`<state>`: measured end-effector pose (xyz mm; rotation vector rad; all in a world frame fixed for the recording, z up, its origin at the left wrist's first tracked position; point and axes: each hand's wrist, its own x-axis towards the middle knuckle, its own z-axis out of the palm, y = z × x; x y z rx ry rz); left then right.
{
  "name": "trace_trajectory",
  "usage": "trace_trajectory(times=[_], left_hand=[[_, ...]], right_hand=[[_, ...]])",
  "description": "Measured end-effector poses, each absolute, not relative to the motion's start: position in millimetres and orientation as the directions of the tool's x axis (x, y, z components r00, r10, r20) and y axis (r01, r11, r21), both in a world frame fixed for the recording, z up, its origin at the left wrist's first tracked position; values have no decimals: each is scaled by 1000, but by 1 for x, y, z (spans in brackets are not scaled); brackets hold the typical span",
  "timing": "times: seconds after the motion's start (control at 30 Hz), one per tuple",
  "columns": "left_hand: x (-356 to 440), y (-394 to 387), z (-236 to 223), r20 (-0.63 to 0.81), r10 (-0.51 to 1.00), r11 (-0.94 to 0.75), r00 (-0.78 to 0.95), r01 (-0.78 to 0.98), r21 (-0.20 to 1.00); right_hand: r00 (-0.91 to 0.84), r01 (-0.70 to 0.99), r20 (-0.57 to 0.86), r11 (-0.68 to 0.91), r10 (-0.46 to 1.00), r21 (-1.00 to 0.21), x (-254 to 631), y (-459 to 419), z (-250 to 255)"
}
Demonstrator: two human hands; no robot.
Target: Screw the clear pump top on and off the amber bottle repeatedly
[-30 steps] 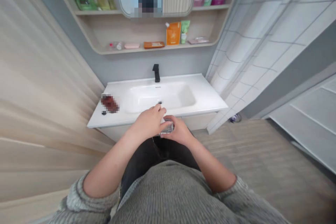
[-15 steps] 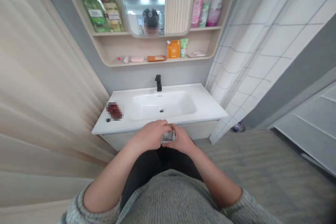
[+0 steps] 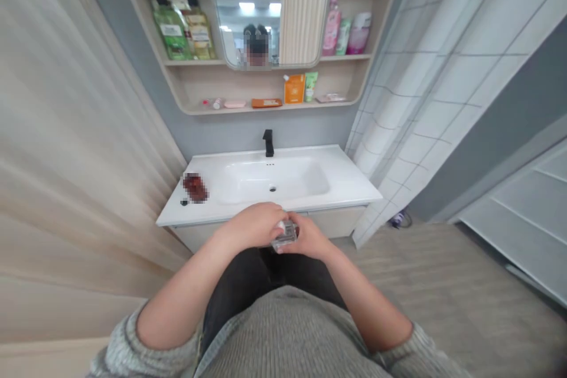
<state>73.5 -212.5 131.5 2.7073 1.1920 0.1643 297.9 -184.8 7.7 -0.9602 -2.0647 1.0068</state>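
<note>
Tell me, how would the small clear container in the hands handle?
The small clear container looks like stiff glass or hard plastic, so possibly fragile. Its shiny faces may be slippery. Its squarish shape suggests it would not roll.

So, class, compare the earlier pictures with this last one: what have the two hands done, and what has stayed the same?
The left hand has drawn back toward the body from over the white sink to its front edge. The right hand has moved back with it, and both remain on the small clear container; nothing was let go. The black faucet and blurred item stayed put.
</note>
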Motion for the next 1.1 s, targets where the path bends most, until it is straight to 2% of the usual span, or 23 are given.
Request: trace_trajectory(times=[0.1, 0.23, 0.33, 0.4, 0.47, 0.57, 0.67, 0.77, 0.87, 1.0, 1.1], left_hand=[[73, -213, 130, 17, 751, -649, 660, 733, 205], [75, -216, 130, 12, 662, -729, 749, 640, 242], [75, -213, 124, 54, 633, -753, 772, 599, 272], [68, -203, 112, 135, 632, -757, 763, 571, 318], [54, -188, 92, 268, 670, -735, 692, 571, 366], [23, -155, 46, 409, 803, -585, 433, 701, 408], [-9, -122, -4, 355, 913, -336, 202, 866, 370], [-30, -96, -43, 280, 955, -184, 94, 931, 314], [-41, -77, -65, 186, 982, -92, 42, 959, 267], [-45, -62, -80, 77, 997, 7, -28, 968, 252], [-44, -58, -85, 52, 997, 42, -56, 972, 230]], right_hand=[[-539, 316, 202, 418, 818, -851, 300, -181, 9], [-692, 164, 127, 327, 710, -931, 308, -173, 10], [-760, 102, 89, 254, 644, -962, 313, -165, 5], [-727, 106, 96, 249, 680, -963, 316, -158, -2], [-614, 146, 127, 270, 779, -952, 320, -147, -14], [-325, 263, 180, 272, 928, -926, 337, -122, -33], [-5, 419, 224, 206, 975, -884, 368, -86, -47], [274, 556, 295, 100, 915, -825, 407, -44, -50], [425, 619, 292, -39, 857, -784, 447, -2, -51], [572, 603, 237, -206, 785, -771, 490, 48, -59], [637, 587, 217, -282, 740, -759, 508, 78, -66]])
